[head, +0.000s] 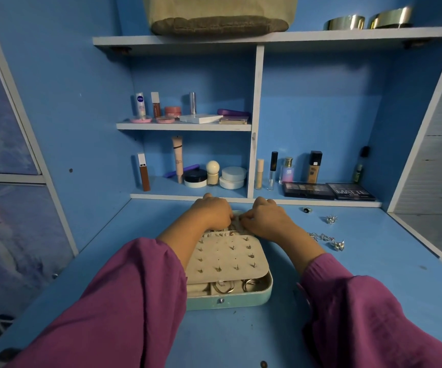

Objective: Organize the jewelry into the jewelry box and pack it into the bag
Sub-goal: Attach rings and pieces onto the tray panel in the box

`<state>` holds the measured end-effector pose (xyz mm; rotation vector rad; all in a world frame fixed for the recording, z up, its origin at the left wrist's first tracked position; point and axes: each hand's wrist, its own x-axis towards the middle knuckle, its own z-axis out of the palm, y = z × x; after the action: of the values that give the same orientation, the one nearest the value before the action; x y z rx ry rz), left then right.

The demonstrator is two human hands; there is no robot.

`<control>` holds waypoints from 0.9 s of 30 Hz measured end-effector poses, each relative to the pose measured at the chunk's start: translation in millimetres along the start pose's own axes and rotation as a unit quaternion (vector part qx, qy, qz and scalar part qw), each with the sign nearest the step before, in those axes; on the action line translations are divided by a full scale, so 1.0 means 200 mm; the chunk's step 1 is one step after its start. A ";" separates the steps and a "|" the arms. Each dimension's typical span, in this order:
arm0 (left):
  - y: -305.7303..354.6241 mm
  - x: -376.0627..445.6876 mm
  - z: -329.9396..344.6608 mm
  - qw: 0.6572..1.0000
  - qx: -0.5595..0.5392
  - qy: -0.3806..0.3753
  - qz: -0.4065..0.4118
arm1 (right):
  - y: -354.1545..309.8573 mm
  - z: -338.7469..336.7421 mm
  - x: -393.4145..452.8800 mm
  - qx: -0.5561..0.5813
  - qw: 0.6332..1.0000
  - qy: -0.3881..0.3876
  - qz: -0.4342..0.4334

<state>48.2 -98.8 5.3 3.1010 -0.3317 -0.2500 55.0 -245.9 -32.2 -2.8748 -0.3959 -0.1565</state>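
A teal jewelry box (230, 301) lies open on the blue desk. Its beige earring panel (227, 257) carries several studs, and rings lie in the front compartments (225, 286). My left hand (211, 212) and my right hand (265, 217) meet over the far part of the box. Their fingers curl down and pinch something small against the beige lining (237, 221); the fingertips hide it. Loose jewelry lies to the right: a dark ring (307, 209), a silver earring (330, 219), a chain (320, 237) and another silver earring (338, 245). A beige bag (219, 21) stands on the top shelf.
Cosmetics bottles, jars and palettes (328, 191) fill the low shelves right behind the box. Two metal bangles (368, 22) sit on the top shelf (320, 35) at the right. The desk's raised side edge (416, 236) runs along the right.
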 end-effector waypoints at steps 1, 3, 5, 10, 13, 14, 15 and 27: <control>0.00 0.00 0.00 1.000 0.007 -0.005 0.006 | 0.00 0.00 0.00 -0.005 1.000 0.000 -0.002; -0.02 0.01 0.00 1.000 0.014 -0.010 0.017 | 0.01 -0.01 -0.01 0.005 1.000 0.005 -0.002; -0.03 -0.01 0.00 1.000 0.009 -0.008 0.028 | 0.02 -0.03 -0.02 0.038 0.999 0.010 0.002; -0.02 -0.06 0.01 0.998 -0.057 0.002 0.031 | 0.04 -0.06 -0.05 0.084 0.996 -0.003 -0.013; -0.02 -0.08 0.03 0.985 -0.166 0.026 0.025 | 0.04 -0.07 -0.05 0.116 0.993 -0.005 -0.014; -0.02 -0.08 0.04 0.981 -0.189 0.032 0.029 | 0.05 -0.07 -0.05 0.130 0.991 -0.001 -0.015; -0.03 -0.08 0.05 0.977 -0.206 0.036 0.033 | 0.05 -0.07 -0.05 0.145 0.989 0.004 -0.016; -0.02 -0.06 0.06 0.981 -0.163 0.094 0.044 | 0.08 -0.05 -0.06 0.175 0.983 0.011 -0.047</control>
<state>34.8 -92.5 -4.4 2.7501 -0.3791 -0.0071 47.6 -266.6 -26.7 -2.5095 -0.5005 -0.1207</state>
